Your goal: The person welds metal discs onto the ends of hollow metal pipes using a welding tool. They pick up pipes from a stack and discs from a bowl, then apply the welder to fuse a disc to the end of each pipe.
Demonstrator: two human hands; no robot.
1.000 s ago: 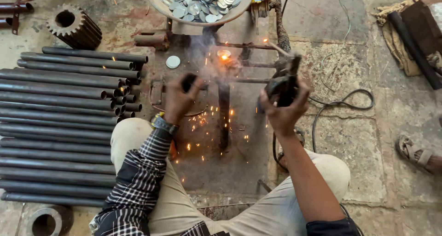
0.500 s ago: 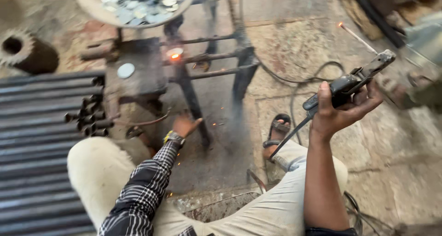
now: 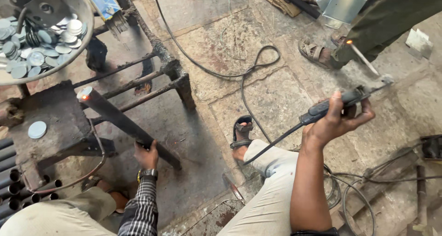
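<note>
left hand [image 3: 146,154] – gripping pipe [image 3: 124,123], hot end pointing to 10 o'clock | right hand [image 3: 335,121] – closing around electrode holder [image 3: 332,103], rod [image 3: 363,58] pointing to 11 o'clock

The floor [image 3: 276,98] is made of worn stone slabs, dusty and stained, with dark scorch marks near a rusty metal stand [image 3: 170,75] and daylight falling evenly on everything. A black cable [image 3: 239,70] lies in loops over the slabs, and at the upper left a round metal bowl [image 3: 83,29] holds many flat grey discs [image 3: 37,52]. At the left edge dark steel pipes [image 3: 14,181] are stacked side by side, and a folded piece of sheet metal [image 3: 343,3] lies at the top right.
</note>
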